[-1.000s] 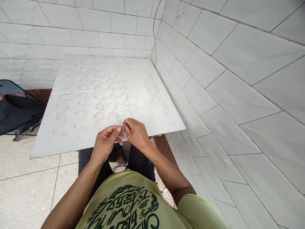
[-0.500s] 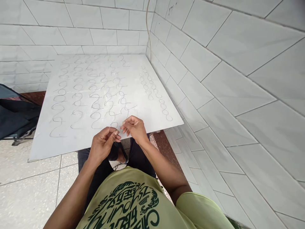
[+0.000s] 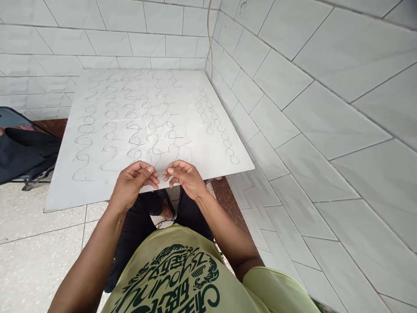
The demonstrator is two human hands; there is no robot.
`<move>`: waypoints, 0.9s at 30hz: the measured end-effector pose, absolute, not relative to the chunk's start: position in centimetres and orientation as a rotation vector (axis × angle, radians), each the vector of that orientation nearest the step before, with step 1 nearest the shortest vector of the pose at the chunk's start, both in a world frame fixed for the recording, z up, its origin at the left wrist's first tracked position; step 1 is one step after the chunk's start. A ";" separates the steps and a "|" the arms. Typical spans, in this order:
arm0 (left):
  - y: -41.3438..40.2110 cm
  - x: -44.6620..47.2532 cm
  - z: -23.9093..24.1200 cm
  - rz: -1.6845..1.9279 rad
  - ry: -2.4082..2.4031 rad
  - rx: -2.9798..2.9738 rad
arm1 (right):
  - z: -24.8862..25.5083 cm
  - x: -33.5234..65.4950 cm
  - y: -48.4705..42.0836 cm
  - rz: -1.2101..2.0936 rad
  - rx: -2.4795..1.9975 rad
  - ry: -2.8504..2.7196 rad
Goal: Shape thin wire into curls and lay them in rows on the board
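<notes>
A white board (image 3: 202, 152) lies flat in front of me, covered with several rows of thin bent wire loops (image 3: 137, 130). My left hand (image 3: 133, 182) and my right hand (image 3: 184, 176) hover over the board's near edge, fingertips almost meeting. Both pinch a very thin wire piece (image 3: 160, 167), which is barely visible between the fingers. A separate column of small chained wire loops (image 3: 216, 126) runs along the board's right side.
White tiled walls (image 3: 309, 108) close in at the right and the back. A thin cord (image 3: 210, 39) hangs in the corner. A dark bag (image 3: 22, 150) lies at the left on the speckled floor (image 3: 32, 243). My knees sit under the board.
My hands have drawn slightly apart and moved left along the board's near edge; the small wire loop seen standing between the fingers earlier is now hardly visible.
</notes>
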State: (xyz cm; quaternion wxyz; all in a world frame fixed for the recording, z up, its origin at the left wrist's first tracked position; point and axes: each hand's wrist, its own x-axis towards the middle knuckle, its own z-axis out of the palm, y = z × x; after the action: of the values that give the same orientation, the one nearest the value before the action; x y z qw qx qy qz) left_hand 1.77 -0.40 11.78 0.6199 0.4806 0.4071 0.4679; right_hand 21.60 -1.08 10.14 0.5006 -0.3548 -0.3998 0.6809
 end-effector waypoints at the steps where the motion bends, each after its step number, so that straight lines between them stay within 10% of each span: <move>1: -0.4 1.8 11.7 1.058 0.930 1.095 | 10.2 21.6 -1.2 1.651 -0.849 -0.981; 27: -0.1 1.2 8.0 1.077 0.776 0.826 | 8.4 19.9 -2.2 1.792 -0.904 -0.785</move>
State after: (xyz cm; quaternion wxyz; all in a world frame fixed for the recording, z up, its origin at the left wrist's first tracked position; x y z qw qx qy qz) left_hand 1.24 -0.14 7.98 0.7096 0.3724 0.3498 0.4852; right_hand 19.90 -2.21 8.37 0.4734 -0.3694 -0.3208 0.7325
